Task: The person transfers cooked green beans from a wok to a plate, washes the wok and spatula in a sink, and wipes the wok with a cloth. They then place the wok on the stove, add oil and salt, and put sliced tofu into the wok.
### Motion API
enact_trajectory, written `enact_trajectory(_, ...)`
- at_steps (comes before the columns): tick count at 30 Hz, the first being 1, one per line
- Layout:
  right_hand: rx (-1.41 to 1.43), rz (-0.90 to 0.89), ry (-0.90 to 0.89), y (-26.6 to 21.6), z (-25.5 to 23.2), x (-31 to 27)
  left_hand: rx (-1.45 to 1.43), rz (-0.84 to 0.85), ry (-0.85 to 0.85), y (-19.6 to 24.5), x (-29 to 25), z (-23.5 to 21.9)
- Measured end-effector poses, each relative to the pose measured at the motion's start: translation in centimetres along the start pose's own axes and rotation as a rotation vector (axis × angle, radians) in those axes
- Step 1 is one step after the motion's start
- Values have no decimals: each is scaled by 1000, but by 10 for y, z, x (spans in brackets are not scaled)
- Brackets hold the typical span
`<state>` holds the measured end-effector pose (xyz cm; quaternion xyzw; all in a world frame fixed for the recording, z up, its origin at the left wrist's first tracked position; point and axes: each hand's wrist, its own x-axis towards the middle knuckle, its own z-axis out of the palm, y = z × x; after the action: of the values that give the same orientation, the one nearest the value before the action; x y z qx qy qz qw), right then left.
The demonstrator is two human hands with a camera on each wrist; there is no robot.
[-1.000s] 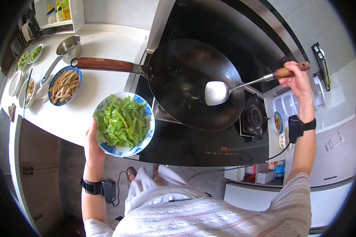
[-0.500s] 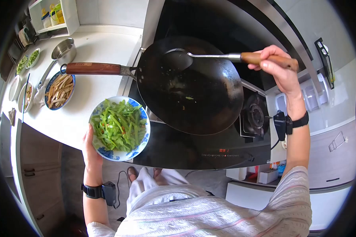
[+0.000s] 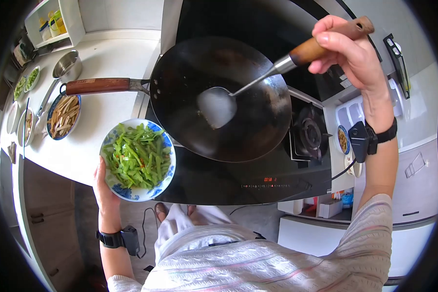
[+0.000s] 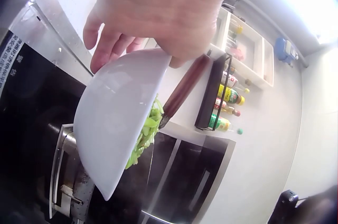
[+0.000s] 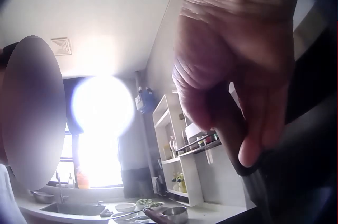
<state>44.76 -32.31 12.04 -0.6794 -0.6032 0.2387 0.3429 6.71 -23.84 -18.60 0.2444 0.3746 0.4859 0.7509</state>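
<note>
My left hand (image 3: 106, 192) holds a blue-and-white bowl (image 3: 168, 141) by its left side, thumb at the rim. Sliced green vegetable, celery-like, with small red bits (image 3: 136, 155) fills the bowl. In the left wrist view the bowl (image 4: 113, 113) appears side-on, its pale outside facing the camera. My right hand (image 3: 350, 53) grips the wooden handle of a wok spatula (image 3: 309, 51). The spatula's metal blade is down inside the dark wok (image 3: 258, 141), near its middle. A few small bits lie in the wok. In the right wrist view fingers wrap the handle (image 5: 229, 134).
The wok's wooden handle (image 3: 97, 86) sticks out left over the white counter (image 3: 112, 53). A bowl of pale brown strips (image 3: 63, 117), a steel saucepan (image 3: 68, 65) and several small dishes stand there. A second burner (image 3: 309, 136) lies right of the wok.
The spatula blade has moved from the wok's right side to its far left, then back toward the middle. My left hand still holds the bowl beside the wok; the head view has shifted slightly.
</note>
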Motion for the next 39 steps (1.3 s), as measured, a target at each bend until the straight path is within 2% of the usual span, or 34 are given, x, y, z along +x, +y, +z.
enact_trajectory(6,16,-46,38,25,-11,12,18,-24,50,5,-5,-4)
enact_trajectory(10,-181,-105,-23,19,-5,29,47,-40,48,3,-1,-12)
enact_trajectory(12,-261,-199,-181,6,5,35,59,-58,34,3,1,-13)
enact_trajectory(16,-300,-230,-280,-15,18,40,54,-86,4,1,4,-12)
enact_trajectory(17,-240,-133,-266,-25,23,39,57,-101,-22,1,4,-14)
enact_trajectory(21,-241,-53,-348,-34,18,50,78,-135,-67,-4,9,-17)
enact_trajectory(22,19,33,-288,-33,17,50,70,-155,-79,-3,9,-14)
enact_trajectory(24,147,94,-241,-39,18,52,77,-159,-84,-8,13,-17)
enact_trajectory(28,273,101,-234,-58,4,44,98,-193,-127,-8,12,-14)
enact_trajectory(30,304,-69,-188,-74,-4,32,116,-184,-127,-8,12,-13)
enact_trajectory(31,300,-70,-185,-83,-9,23,106,-194,-125,-6,11,-11)
enact_trajectory(33,-17,-74,-111,-99,-15,7,111,-204,-131,-4,14,-12)
enact_trajectory(36,-68,-122,-254,-120,22,-25,92,-197,-149,-3,15,-13)
enact_trajectory(38,-134,-284,-353,-116,37,-41,93,-199,-145,-2,15,-13)
enact_trajectory(39,-126,-301,-343,-111,42,-45,92,-207,-134,-1,16,-14)
